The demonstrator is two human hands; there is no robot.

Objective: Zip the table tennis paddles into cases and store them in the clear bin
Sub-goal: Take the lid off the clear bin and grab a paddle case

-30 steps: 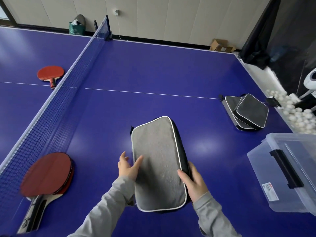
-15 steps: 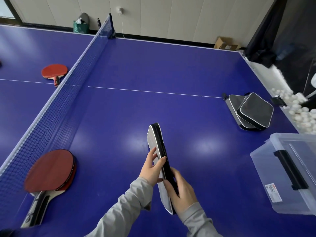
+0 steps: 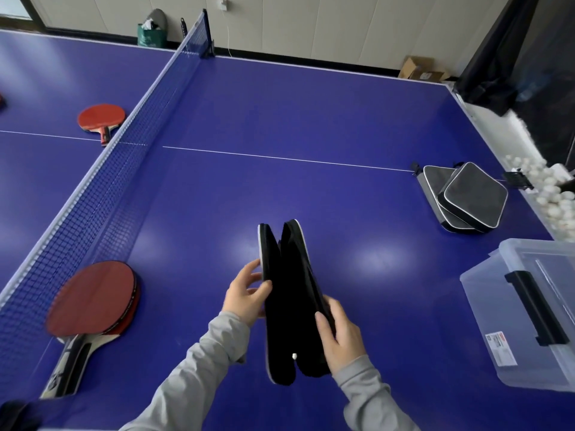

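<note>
Blue table tennis table (image 3: 311, 113) fills pretty much your whole view, glossy with soft light patches on it. Closest to you, your left hand (image 3: 245, 293) and right hand (image 3: 340, 337) are each curled round one half of a black soft paddle case with white piping (image 3: 289, 306), held on edge just above the surface and spread open like a book. To your left, a stacked pair of red-rubber paddles with wooden handles (image 3: 90, 303) lies right beside the dark mesh net (image 3: 118, 169). On your right, the clear plastic bin with a black latch (image 3: 535, 312) sits at the table edge. Further back on that side, two grey zipped cases (image 3: 466, 197) overlap each other. Across the net there's another red paddle (image 3: 101, 118). Beyond the table: pale panelled wall (image 3: 311, 23), a green bag (image 3: 151, 35) and a cardboard box (image 3: 420, 70) on the floor.
</note>
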